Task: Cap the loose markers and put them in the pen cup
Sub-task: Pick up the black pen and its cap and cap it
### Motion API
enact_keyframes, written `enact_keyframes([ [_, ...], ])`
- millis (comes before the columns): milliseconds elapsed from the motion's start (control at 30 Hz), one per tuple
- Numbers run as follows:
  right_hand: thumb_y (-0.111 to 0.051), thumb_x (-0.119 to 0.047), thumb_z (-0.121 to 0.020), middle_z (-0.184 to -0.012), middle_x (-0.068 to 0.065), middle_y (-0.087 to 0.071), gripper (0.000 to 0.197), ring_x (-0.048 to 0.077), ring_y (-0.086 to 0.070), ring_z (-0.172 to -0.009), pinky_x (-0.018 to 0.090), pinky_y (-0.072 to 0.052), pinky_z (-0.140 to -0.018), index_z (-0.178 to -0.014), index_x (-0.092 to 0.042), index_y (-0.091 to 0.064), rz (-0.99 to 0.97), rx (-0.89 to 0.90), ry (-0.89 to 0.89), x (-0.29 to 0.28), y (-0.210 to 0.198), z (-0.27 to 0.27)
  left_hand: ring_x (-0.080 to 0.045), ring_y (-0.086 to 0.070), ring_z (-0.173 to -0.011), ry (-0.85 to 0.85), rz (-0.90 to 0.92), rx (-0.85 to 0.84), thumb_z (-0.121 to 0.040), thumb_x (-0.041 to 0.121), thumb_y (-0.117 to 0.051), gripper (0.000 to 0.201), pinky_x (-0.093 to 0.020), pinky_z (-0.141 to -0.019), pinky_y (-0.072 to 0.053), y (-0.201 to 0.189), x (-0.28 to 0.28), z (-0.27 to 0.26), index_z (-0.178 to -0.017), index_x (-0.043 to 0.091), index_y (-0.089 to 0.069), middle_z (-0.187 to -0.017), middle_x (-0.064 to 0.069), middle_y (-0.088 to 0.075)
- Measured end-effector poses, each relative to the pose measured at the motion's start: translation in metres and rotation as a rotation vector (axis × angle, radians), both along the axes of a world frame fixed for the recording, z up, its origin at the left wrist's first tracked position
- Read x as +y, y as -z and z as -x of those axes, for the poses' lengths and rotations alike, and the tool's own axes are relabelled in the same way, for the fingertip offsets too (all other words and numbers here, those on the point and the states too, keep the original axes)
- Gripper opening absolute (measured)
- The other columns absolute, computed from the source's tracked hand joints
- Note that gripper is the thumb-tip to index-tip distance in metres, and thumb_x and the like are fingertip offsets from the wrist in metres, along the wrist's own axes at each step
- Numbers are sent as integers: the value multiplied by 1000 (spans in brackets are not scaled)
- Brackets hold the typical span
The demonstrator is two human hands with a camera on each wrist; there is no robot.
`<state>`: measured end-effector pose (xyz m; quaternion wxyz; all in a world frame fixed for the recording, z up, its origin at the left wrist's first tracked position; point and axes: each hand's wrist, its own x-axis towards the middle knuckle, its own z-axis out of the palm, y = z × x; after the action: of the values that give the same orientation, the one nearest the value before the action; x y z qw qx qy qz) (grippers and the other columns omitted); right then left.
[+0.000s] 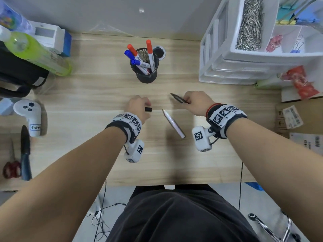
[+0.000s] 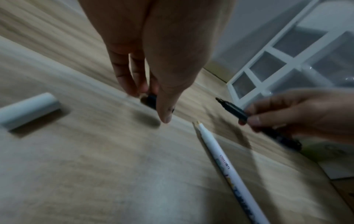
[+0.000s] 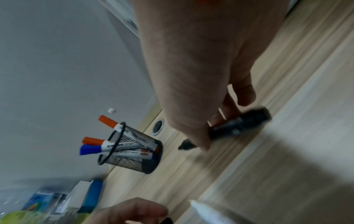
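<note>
Over the desk (image 1: 104, 163), right hand (image 1: 197, 102) pinches black marker (image 1: 178, 98).

Head view steeply down over desk (image 1: 87, 95); wrist views low, close, sharing white marker (image 2: 220, 153).

— What carries it all?
— A light wood-grain desk (image 1: 97, 88), with a round black cable grommet (image 1: 159, 52) near its back edge.
— And lying on it?
— A black mesh pen cup (image 1: 146, 72) at the back centre; an uncapped white marker (image 1: 173, 123) lying at a slant nearer the front; a loose white cap (image 2: 28, 111); a white drawer organiser (image 1: 232, 67) at the right; a white handheld controller (image 1: 30, 116) and red-handled scissors (image 1: 12, 165) at the left.
</note>
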<state>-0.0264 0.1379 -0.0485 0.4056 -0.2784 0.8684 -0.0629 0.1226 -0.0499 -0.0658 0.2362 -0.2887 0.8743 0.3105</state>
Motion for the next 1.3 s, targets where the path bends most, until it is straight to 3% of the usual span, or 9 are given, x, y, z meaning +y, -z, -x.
enact_keyframes([
  [133, -60, -32, -94, -110, 8, -68, 28, 29, -61, -103, 38, -48, -89, -117, -18, -66, 126, -38, -31, -11, -9, -7, -25, -66, -90, -96, -45, 55, -78, 7, -71, 15, -24, -75, -47, 3, -2, -2, -88, 18, -73, -93, -5, -71],
  [300, -63, -29, -92, -110, 7, -66, 26, 28, -60, -103, 42, -47, -94, -117, -19, -68, 188, -54, -57, -17, -18, -9, -17, -62, -81, -306, -192, 150, -84, 4, -68, 14, -22, -75, -47, -6, -3, -1, -92, 15, -70, -89, -1, -67],
  [500, -64, -26, -92, -104, 5, -59, 24, 29, -59, -100, 42, -48, -92, -115, -19, -68, 193, -32, -110, -22, -23, -7, -13, -62, -86, -272, -220, 212, -86, 6, -67, 16, -20, -65, -43, -13, -5, 3, -99, 16, -68, -95, 4, -66],
  [733, -63, -26, -92, -107, 8, -58, 24, 28, -58, -101, 40, -46, -92, -115, -21, -68, 194, -11, -125, -25, -23, -6, -14, -62, -87, -183, -210, 246, -85, 9, -69, 16, -19, -76, -43, -22, -3, 11, -98, 18, -69, -91, 5, -67],
  [967, -59, -25, -94, -108, 9, -71, 24, 32, -61, -102, 38, -47, -89, -117, -20, -66, 212, -13, -146, -31, -30, -5, -10, -53, -74, -120, -200, 270, -85, 16, -72, 16, -16, -66, -40, -32, -3, 15, -99, 23, -72, -86, 10, -66],
  [1033, -54, -32, -97, -103, 8, -70, 24, 32, -61, -100, 37, -46, -85, -115, -21, -65, 201, -22, -156, -33, -35, -4, -12, -56, -77, -152, -234, 281, -82, 17, -75, 19, -19, -72, -45, -36, -4, 16, -99, 24, -71, -86, 10, -67],
  [1100, -42, -53, -99, -94, 3, -64, 35, 30, -58, -96, 38, -44, -83, -105, -25, -63, 123, -33, -161, -37, -42, -5, -15, -58, -80, -195, -280, 299, -77, 17, -80, 28, -23, -79, -50, -42, -5, 17, -101, 24, -69, -86, 10, -68],
  [1200, -15, -80, -88, -95, -2, -61, 65, 26, -54, -95, 46, -40, -95, -84, -29, -56, -35, -65, -163, -47, -54, -11, -10, -58, -73, -246, -346, 355, -70, 13, -85, 41, -20, -76, -52, -56, -4, 22, -103, 23, -65, -81, 10, -70],
  [1300, -16, -90, -77, -90, 3, -67, 87, 24, -59, -86, 42, -45, -87, -84, -19, -67, -11, -125, -102, -56, -56, -18, -17, -65, -75, -298, -510, 409, -67, -3, -83, 48, -27, -78, -58, -68, -1, 29, -107, 15, -62, -83, -3, -72],
])
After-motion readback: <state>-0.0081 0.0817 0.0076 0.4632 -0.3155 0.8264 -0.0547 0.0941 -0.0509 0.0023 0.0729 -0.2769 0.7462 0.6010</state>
